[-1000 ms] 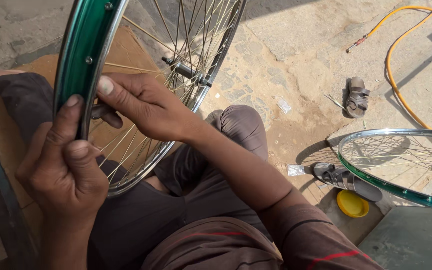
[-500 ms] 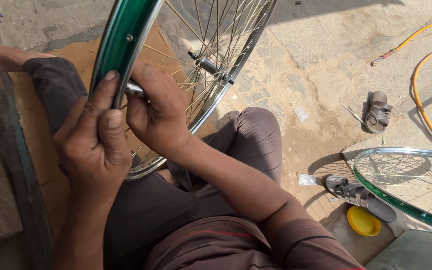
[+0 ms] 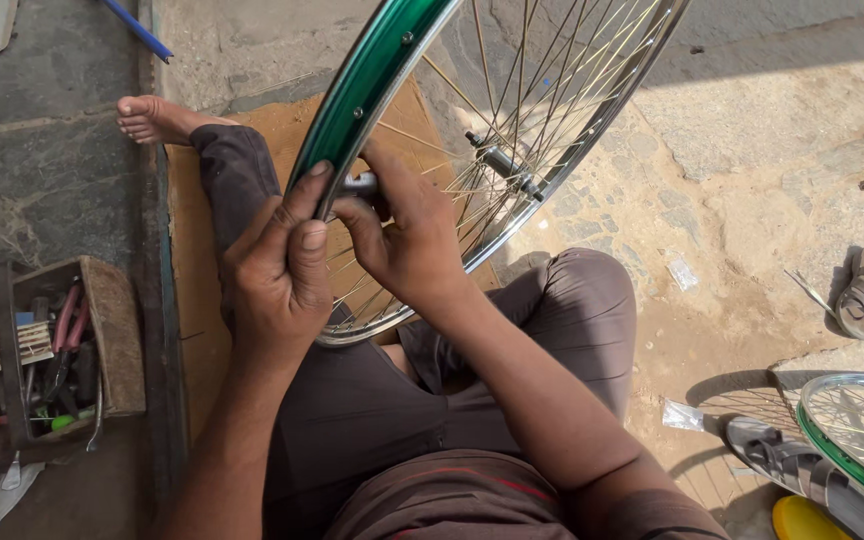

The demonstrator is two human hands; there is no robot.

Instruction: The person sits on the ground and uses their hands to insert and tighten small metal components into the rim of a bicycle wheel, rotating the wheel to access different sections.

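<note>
A green bicycle wheel rim (image 3: 372, 70) with silver spokes and a hub (image 3: 502, 165) stands upright over my lap. My left hand (image 3: 277, 270) grips the rim's edge, thumb along the green side. My right hand (image 3: 407, 235) is closed on a small metal tool (image 3: 357, 183) pressed against the inner side of the rim, just beside my left thumb. Both hands touch the rim at the same spot. What the tool's tip meets is hidden by my fingers.
A wooden box of hand tools (image 3: 57, 350) sits on the stone at left. My bare foot (image 3: 152, 118) rests on a brown board (image 3: 192, 260). A second green wheel (image 3: 857, 435), sandals (image 3: 782, 460), a yellow lid (image 3: 807, 520) lie at right.
The view has shifted so the wheel and hands sit further right and up. My right hand moved from beside the rim onto it with the tool; my left hand closed tighter on the rim.
</note>
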